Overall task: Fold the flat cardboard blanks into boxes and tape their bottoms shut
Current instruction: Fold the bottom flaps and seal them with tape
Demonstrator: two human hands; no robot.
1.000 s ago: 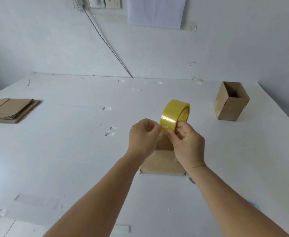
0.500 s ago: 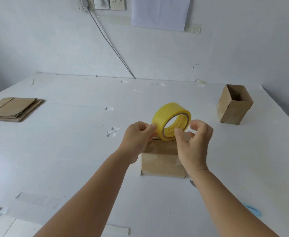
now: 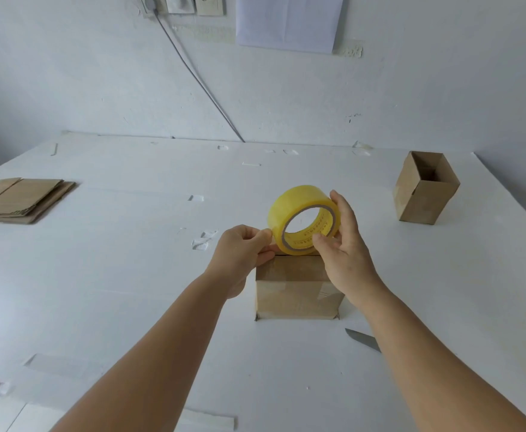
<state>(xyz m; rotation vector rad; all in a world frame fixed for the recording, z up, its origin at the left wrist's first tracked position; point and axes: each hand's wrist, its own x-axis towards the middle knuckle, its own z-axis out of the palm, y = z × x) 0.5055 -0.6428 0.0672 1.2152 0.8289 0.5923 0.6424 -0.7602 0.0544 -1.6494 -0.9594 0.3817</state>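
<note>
White table [image 3: 131, 275] against white wall, cable running down wall to table's back edge, paper sheet taped up top. Landmark: folded cardboard box [image 3: 296, 288] standing at table center, clear tape showing across its near face.

Directly above box's top, just off it: yellow tape roll [image 3: 302, 221], held upright w/ core opening facing camera. Right hand [image 3: 344, 244] grips roll, fingers curled over its far/right rim, thumb on lower edge near core. Left hand [image 3: 243, 254] at roll's left side, thumb and forefinger pinching at roll's outer surface, likely the tape end; can't tell for sure, tape too clear to see.

Right of box and further back, well apart: finished open box [image 3: 423, 191], tilted, mouth up. Far left of box: stack of flat cardboard blanks [image 3: 18, 201] lying near table's left edge. Just beside box's near right corner: grey blade tip [image 3: 363, 338], rest hidden under right forearm. Left of box, between it and blanks: small scraps of clear tape [image 3: 204, 240] stuck on table.
</note>
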